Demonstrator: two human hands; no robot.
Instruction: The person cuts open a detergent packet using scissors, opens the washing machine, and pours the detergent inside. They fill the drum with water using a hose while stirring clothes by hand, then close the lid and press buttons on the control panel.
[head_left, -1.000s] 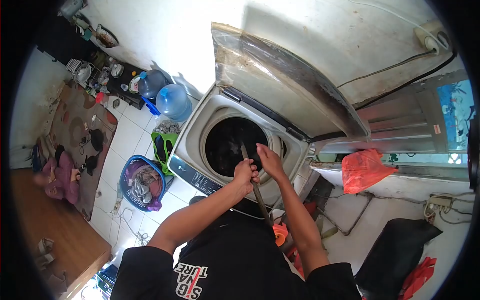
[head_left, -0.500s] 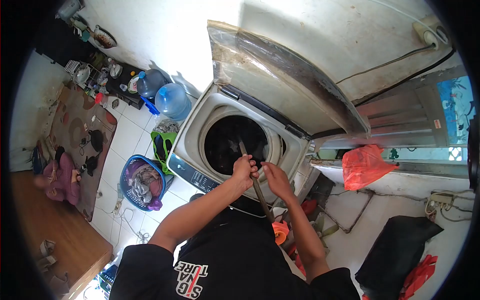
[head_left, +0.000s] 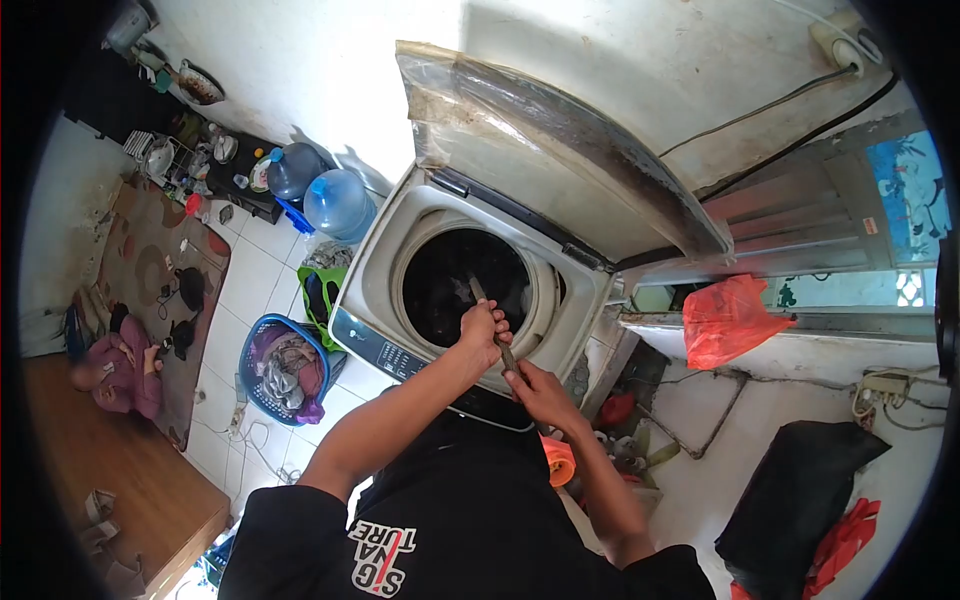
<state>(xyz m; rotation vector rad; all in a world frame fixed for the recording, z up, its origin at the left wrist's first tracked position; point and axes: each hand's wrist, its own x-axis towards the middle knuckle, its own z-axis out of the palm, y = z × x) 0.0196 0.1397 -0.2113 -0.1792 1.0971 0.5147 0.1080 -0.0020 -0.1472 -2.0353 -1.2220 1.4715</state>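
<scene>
A top-loading washing machine (head_left: 345,290) stands in front of me with its lid (head_left: 560,150) raised. Its round tub holds dark contents, with something pale near the middle that I cannot make out. My left hand (head_left: 484,331) is wrapped round a long wooden stick (head_left: 506,358) over the front part of the tub opening. Lower on the same stick, by the machine's front rim, my right hand (head_left: 543,393) is closed on it. The stick slants, its far end pointing into the tub. Its near end is hidden by my right hand and arm.
To the left stand a blue laundry basket (head_left: 249,372) with clothes, a green bag (head_left: 316,297) and water jugs (head_left: 340,205). Another person (head_left: 125,365) sits near a rug. On the right hang a red plastic bag (head_left: 730,322) and wall cables; an orange container (head_left: 560,461) stands below.
My right hand, open beside the stick before, has come down onto it and closed round it. My left hand and the stick have moved slightly. The seated person has shifted posture.
</scene>
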